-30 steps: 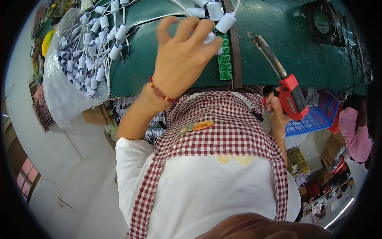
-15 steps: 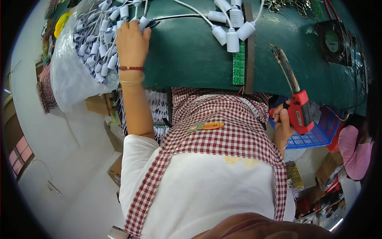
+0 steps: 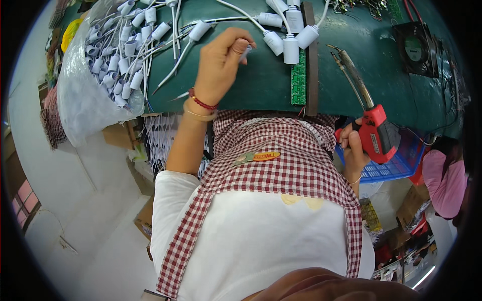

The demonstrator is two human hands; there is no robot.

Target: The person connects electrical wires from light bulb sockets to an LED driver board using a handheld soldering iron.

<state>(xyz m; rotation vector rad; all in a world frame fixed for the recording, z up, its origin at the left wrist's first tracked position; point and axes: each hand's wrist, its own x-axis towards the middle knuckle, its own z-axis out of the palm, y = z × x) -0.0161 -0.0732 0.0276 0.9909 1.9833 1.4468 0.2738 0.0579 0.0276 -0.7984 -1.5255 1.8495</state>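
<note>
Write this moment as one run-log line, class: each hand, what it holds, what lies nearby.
left hand: pinching small white connector over green table | right hand: gripping red soldering gun | nearby: green circuit strip

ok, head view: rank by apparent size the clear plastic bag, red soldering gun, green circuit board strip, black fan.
1. clear plastic bag
2. red soldering gun
3. black fan and green circuit board strip: look alike, so unranked; fisheye bending adds doubt.
</note>
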